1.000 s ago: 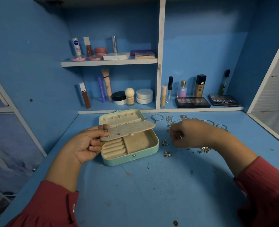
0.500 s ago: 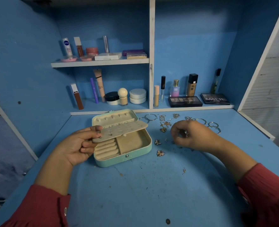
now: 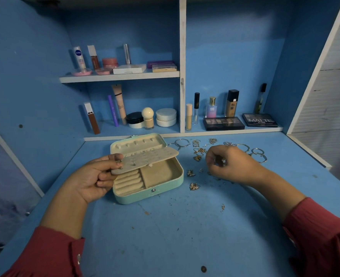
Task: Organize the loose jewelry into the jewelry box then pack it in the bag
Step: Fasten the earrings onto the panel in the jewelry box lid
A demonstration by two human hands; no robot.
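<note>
Jewelry (image 3: 200, 154) lies scattered on the blue desk (image 3: 185, 226) just right of the open mint-green jewelry box (image 3: 161, 188): thin hoops at the back, fine chains, and small butterfly-shaped earrings (image 3: 194, 186) nearest the box. These pieces look light, small and slippery, and the chains would likely tangle, so each is best pinched singly between fingertips, the earrings by their bodies so the posts stay free. The left hand (image 3: 91, 178) pinches the end of the box's perforated earring flap (image 3: 147, 159), holding it lifted over the padded ring rolls and the square compartment. That flap looks thin and bendable, so a light hold at its edge suits it. The right hand (image 3: 228, 163) is curled over the scattered pieces with something small and shiny between its fingertips; what it is I cannot tell. The desk's painted top is chipped and speckled. Shelves (image 3: 119, 76) behind hold cosmetics and palettes. No bag is in view.
</note>
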